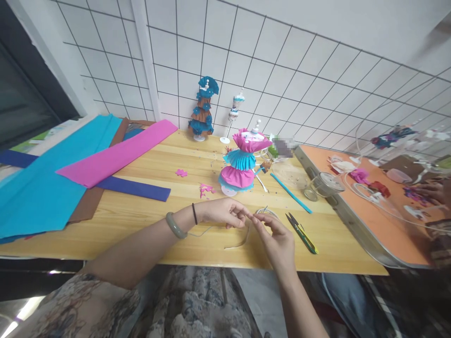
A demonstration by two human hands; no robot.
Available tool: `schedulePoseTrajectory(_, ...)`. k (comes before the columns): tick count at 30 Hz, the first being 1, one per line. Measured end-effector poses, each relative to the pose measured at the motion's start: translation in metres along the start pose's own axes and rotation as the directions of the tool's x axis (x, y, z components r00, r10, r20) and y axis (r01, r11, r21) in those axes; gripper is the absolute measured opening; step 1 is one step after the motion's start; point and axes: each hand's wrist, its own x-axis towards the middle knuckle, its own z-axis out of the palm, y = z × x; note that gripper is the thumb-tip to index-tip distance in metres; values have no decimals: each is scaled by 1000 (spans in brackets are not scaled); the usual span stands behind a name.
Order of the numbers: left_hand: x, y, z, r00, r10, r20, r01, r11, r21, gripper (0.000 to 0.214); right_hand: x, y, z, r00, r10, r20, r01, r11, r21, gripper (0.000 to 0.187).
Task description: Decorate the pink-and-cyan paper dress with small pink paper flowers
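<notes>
My left hand (225, 213) and my right hand (278, 234) meet at the fingertips over the front of the table, both closed in a pinch. A thin pale cord (243, 241) hangs from between them, its loose end near the tabletop. A thin strand also shows beneath my left wrist. Behind my right hand lies a coil of the pale cord (269, 212), partly hidden by the fingers. Just beyond my hands stands a small dress form (244, 162) with ruffled pink and blue paper tiers. Yellow-green thread snips (302, 234) lie right of my right hand.
Pink (120, 155) and blue paper sheets (70, 173) cover the left side. A brown-and-teal dressed form (203, 110) and a slimmer stand (233, 115) are by the wall. A blue strip (291, 193), a glass jar (327, 184) and an orange table (384, 211) with another person's hand are rightward.
</notes>
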Motion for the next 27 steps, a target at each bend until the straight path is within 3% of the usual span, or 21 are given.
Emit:
schedulePoseTrajectory(2, 1, 0, 1, 1000, 4, -18, -3, 999, 51, 33, 0, 4, 0, 985, 167, 37, -170, 979, 114, 18)
schedulePoseTrajectory(5, 2, -1, 2, 1000, 15, -26, -14, 999, 52, 32, 1, 8, 0, 971, 230, 73, -240, 951, 197, 21)
schedulePoseTrajectory(9, 2, 0, 1, 1000, -1, -1, 1, 1000, -21, 30, 1, 1, -1, 997, 57, 55, -62, 993, 105, 13)
schedulePoseTrajectory(14, 0, 3, 0, 999, -44, 12, 45, 994, -95, 27, 1, -8, 0, 992, -121, 45, 120, 993, 15, 9)
schedulePoseTrajectory(27, 1, 2, 0, 990, -34, -140, 18, 993, -117, 30, -2, 3, 6, 997, -30, 65, 19, 987, 157, 11)
